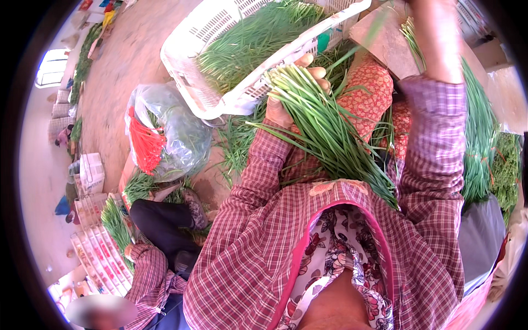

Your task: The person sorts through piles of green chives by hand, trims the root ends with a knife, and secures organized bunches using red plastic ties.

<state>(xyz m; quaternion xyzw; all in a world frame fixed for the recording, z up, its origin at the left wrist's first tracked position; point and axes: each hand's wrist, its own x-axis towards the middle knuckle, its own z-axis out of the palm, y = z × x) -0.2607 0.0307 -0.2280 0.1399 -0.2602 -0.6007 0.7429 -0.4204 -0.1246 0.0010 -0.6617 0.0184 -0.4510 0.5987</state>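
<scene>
Stalks (325, 121) in a green bunch, clamped in the left hand (279, 111); right hand (433, 12) apart, blurred, its grip unclear

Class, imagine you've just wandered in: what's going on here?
The person's left hand grips a bunch of long green stalks in front of the body. The right hand is blurred and cut off at the top edge, so whether it holds anything can't be told. More greens lie in a white crate ahead. At lower left sits a co-worker.
</scene>
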